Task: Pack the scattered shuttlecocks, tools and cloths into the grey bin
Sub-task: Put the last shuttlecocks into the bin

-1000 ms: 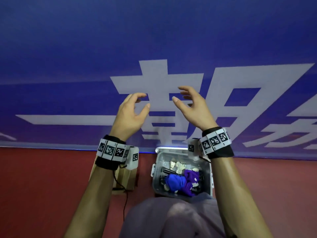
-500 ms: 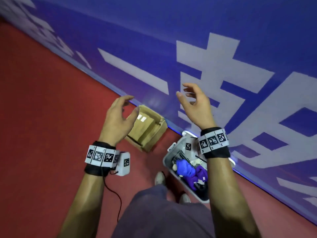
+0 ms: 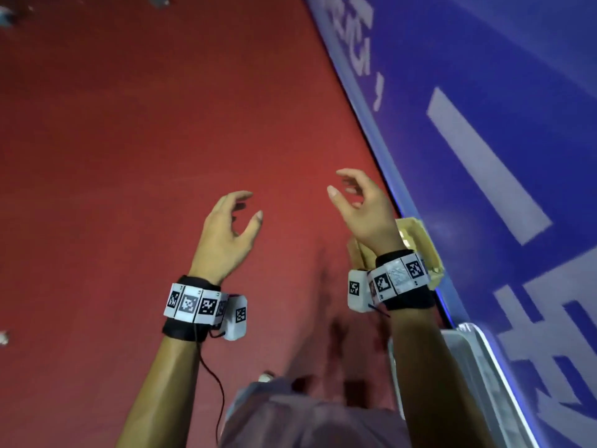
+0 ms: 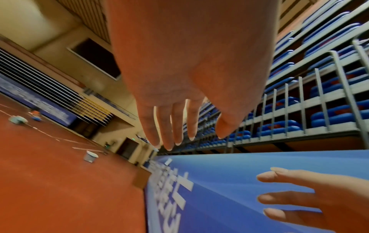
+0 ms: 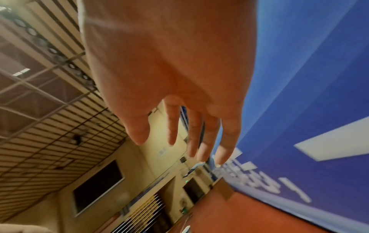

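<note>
Left hand: we are seeing the left hand [image 3: 226, 236] raised over the red floor [image 3: 129, 156], fingers loosely spread and slightly bent, holding nothing.
Right hand: we are seeing the right hand [image 3: 365, 211] raised beside it, near the blue banner [image 3: 484, 92], fingers relaxed and apart, likewise carrying nothing.
Grey bin: we are finding only a pale rim of the bin [image 3: 481, 367] at the lower right of the head view, standing against the foot of the banner; its contents are hidden behind the right forearm, so we cannot tell how full it is.
Cardboard box: we are noting one box [image 3: 420, 240] just beyond the right wrist, also against the banner.
Progress: we are judging that neither hand is carrying anything toward the bin at present. Some small pale items [image 3: 6, 14] are lying far off at the upper left of the floor, and one [image 3: 3, 337] at the left edge; they are too blurred to name. If they are task items, collection is not finished.
Count: we are counting two hands, one bin, one box, one banner. Shuttlecocks, tools and cloths: we are identifying none with certainty here.
</note>
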